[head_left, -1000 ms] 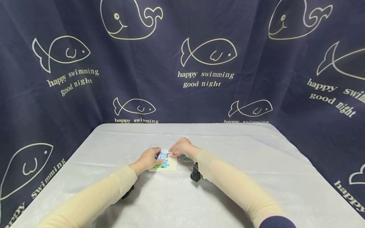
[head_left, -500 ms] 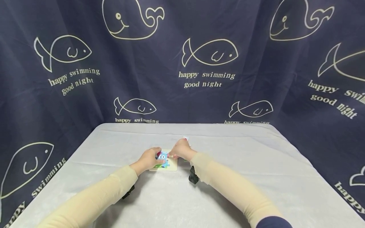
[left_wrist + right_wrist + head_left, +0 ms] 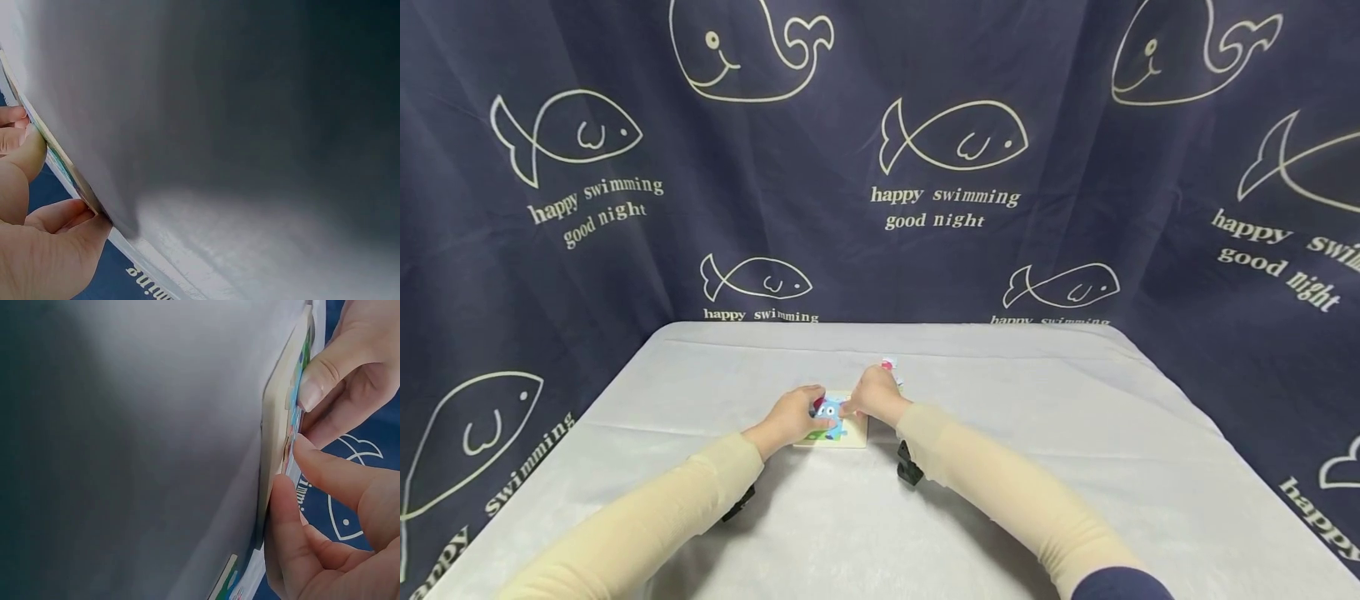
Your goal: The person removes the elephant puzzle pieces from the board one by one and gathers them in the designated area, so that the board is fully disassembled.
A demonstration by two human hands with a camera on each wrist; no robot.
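Observation:
A cream puzzle board (image 3: pixel 856 438) lies mid-table in the head view, its left part filled with pieces showing a blue cartoon animal (image 3: pixel 830 412) on green. My left hand (image 3: pixel 790 422) holds the board by its left side, thumb laid over the picture and fingers curled at the edge. At the upper right of the picture, my right hand (image 3: pixel 877 393) pinches a puzzle piece (image 3: pixel 288 450) between thumb and index finger, low against the board. In the right wrist view the left thumb presses the picture just beyond those fingertips. Most of the held piece is hidden by the fingers.
Loose puzzle pieces (image 3: pixel 890 364) lie just behind and beside my right hand. A green-patterned piece (image 3: pixel 226 580) shows past the board's right end in the right wrist view. The white cloth-covered table (image 3: pixel 1000 375) ends at a dark blue curtain (image 3: pixel 842 267).
My right hand has shifted slightly left onto the picture with its piece, uncovering loose pieces behind it. The left hand stays put on the board.

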